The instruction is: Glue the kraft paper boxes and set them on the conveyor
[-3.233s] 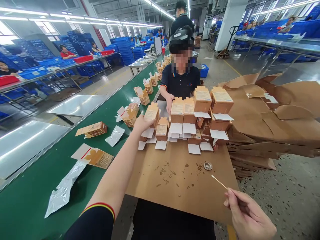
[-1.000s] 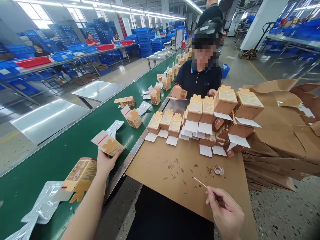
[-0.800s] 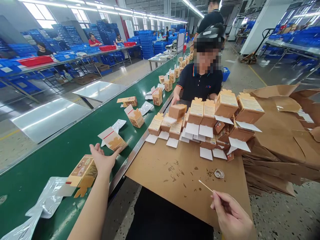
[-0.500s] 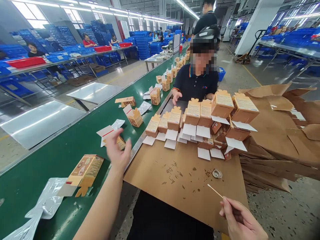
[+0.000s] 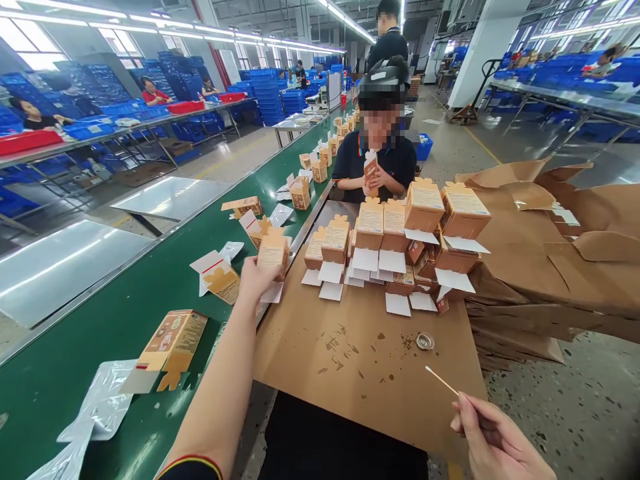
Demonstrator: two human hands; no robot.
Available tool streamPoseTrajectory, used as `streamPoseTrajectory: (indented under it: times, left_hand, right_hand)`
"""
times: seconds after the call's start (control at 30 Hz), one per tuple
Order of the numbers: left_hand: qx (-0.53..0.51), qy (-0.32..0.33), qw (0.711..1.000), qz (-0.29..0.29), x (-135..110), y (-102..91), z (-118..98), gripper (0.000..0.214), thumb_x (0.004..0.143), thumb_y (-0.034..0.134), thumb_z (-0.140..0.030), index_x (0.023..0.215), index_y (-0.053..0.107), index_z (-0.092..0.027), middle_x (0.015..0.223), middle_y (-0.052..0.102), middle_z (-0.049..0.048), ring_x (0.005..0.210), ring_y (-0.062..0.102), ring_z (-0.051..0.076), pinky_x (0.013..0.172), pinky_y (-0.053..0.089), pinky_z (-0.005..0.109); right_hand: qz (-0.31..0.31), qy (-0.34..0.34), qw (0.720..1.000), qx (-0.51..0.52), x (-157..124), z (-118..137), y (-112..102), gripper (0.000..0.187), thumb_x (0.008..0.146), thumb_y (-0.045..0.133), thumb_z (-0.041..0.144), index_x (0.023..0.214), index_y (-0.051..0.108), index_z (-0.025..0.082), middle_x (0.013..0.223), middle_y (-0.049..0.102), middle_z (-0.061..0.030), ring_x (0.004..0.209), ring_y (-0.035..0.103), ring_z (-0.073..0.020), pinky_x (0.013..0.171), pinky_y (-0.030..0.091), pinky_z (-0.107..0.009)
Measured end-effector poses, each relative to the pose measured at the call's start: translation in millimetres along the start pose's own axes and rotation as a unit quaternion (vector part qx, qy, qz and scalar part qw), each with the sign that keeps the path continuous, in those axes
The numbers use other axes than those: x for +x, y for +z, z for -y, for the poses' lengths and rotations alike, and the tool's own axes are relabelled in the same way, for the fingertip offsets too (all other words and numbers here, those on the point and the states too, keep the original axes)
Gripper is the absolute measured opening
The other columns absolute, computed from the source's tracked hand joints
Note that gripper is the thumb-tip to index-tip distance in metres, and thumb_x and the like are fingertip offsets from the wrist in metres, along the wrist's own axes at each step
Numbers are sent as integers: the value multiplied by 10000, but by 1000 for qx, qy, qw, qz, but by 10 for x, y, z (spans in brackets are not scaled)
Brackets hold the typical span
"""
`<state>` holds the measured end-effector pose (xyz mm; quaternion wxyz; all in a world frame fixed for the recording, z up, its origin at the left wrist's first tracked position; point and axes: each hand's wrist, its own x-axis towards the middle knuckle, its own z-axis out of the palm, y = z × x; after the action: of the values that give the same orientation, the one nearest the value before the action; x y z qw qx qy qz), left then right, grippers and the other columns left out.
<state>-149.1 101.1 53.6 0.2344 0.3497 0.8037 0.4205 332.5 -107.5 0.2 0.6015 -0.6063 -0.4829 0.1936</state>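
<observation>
My left hand (image 5: 254, 279) is closed around a small brown carton (image 5: 274, 252) at the edge between the green belt and the cardboard sheet. The carton's white flap hangs open below. Between thumb and fingers my right hand (image 5: 493, 427) pinches a cotton swab (image 5: 442, 380), its white tip pointing up and left over the cardboard-covered table (image 5: 320, 387). A little beyond the tip sits a small clear round dish (image 5: 425, 341), beside dark wet spots on the cardboard. Brown cartons with open white flaps (image 5: 369, 227) are stacked at the far side of the sheet.
On the left, a green conveyor belt (image 5: 125, 300) carries open cartons (image 5: 173, 340) and silver pouches (image 5: 107, 397). Opposite sits a co-worker (image 5: 345, 160) holding a carton. Brown paper sheets (image 5: 535, 267) are piled at the right.
My left hand was open and reaching; it has moved right and taken hold of a carton from the left end of the stack. The co-worker now holds up a carton.
</observation>
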Motion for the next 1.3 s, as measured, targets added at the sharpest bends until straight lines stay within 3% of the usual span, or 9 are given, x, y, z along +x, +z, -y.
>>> streamPoseTrajectory:
  times: [0.07,0.13,0.27,0.4,0.57,0.73,0.9,1.07,1.3]
  left_hand:
    - [-114,14,993,8,-199,-131,143,841,751,999,-433,1463,608,-218,1634,741,241,1488,764,391,1198,650,524]
    - [-267,27,960,82,-511,-128,310,955,694,1067,-494,1501,618,-249,1607,769,200,1463,780,399,1188,671,560]
    - [-391,-28,877,279,-1338,222,608,1020,647,1134,-580,1520,723,-250,1535,827,199,1458,784,475,1221,663,628]
    - [-385,-107,841,365,-1884,633,694,968,714,1115,-626,1517,766,-212,1423,879,200,1453,792,491,1260,636,638]
    - [-320,-47,843,430,-1823,844,534,854,739,1153,-483,1447,736,-246,1391,892,152,1326,860,406,1192,690,596]
    - [-276,12,866,417,-1697,897,442,856,657,1178,-545,1308,711,-243,1395,879,153,1358,851,394,1226,678,577]
    - [-249,16,875,414,-1680,919,463,871,656,1165,-586,1290,681,-238,1401,871,168,1361,850,406,1229,671,591]
    - [-247,8,877,411,-1659,931,464,844,663,1163,-553,1289,688,-246,1371,874,155,1343,853,407,1214,671,586]
    - [-214,63,898,380,-1864,868,476,756,652,1153,-404,1295,784,-255,1341,884,132,1329,831,412,1207,657,586]
  right_hand:
    - [-8,-20,999,-29,130,-39,-49,390,1044,930,605,939,926,230,708,799,-53,538,733,-193,561,652,-299]
    - [-11,-66,994,-87,306,-85,-72,413,1075,880,609,913,916,231,694,802,-55,526,731,-192,553,629,-302]
    - [1,-163,965,-206,632,-169,6,492,1146,729,604,851,886,242,697,808,-60,547,728,-190,604,633,-308]
    - [62,-200,954,-213,763,-232,195,446,1178,671,496,867,878,252,724,816,-52,557,716,-181,601,635,-284]
    - [92,-207,954,-197,778,-275,279,447,1175,667,482,835,851,256,719,808,-40,547,715,-178,584,627,-283]
    - [68,-190,970,-133,438,-90,304,241,1146,749,312,952,877,249,782,837,-30,578,734,-166,614,640,-274]
    - [175,-140,974,-23,-169,76,723,223,1134,736,227,953,864,246,770,818,-15,589,737,-147,593,631,-237]
    - [207,-122,971,-24,-334,-40,1045,301,1154,685,272,910,858,243,732,788,-19,585,718,-143,599,629,-223]
    - [160,-96,981,-45,-255,-44,691,320,1171,685,335,931,875,243,780,830,-59,619,756,-171,618,679,-257]
